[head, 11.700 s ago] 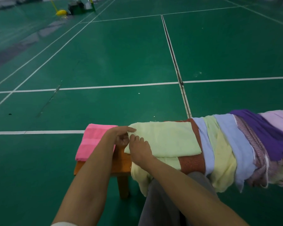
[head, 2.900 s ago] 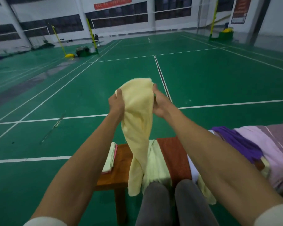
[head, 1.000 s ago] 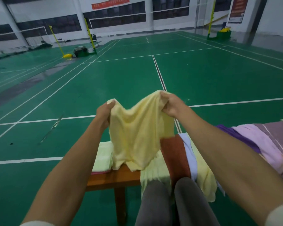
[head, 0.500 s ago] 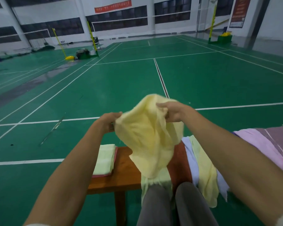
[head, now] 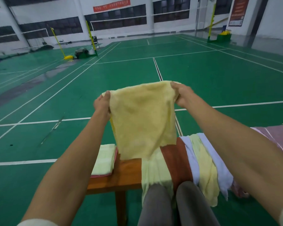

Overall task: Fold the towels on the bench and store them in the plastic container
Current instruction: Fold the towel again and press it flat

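— At mid-frame, what's held?
— Left hand [head: 102, 104] and right hand [head: 180, 95] each pinch a top corner of the yellow towel [head: 142, 118], stretched above the worktop [head: 121, 175].
— And around it?
— Folded towels [head: 104, 159] lower left; draped towels [head: 203, 163] lower right.

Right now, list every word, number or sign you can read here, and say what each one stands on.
Red banner on the back wall, above the windows: pale characters, too blurred to read.
Dark red poster on the right wall: lines of text, too small to read.
Held yellow towel, the other towels and the bench: no label or print visible.
Nothing is legible.
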